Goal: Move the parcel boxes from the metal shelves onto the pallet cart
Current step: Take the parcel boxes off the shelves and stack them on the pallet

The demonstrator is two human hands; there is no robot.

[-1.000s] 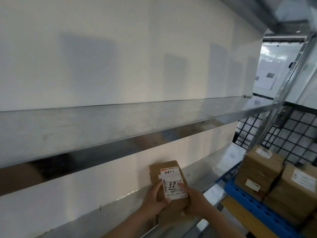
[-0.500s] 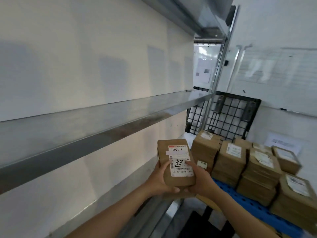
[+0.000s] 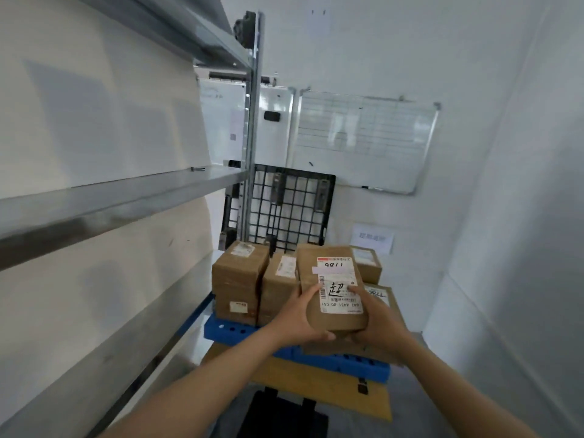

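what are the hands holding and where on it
Both grip one labelled parcel box at its near end: left hand on the left side, right hand on the right.

White walls (image 3: 410,42) — whiteboard (image 3: 363,137) — grey floor (image 3: 410,409)

The parcel box (image 3: 338,320) you hold is matt brown cardboard with a smooth white paper label (image 3: 339,279) stuck on top. The stacked boxes (image 3: 237,286) ahead are the same dull cardboard. They sit on a blue moulded plastic pallet (image 3: 221,330), smooth and slightly shiny. The shelves (image 3: 126,197) on your left are smooth grey metal with a blurred sheen along the front lip. The whiteboard (image 3: 363,137) looks glossy.
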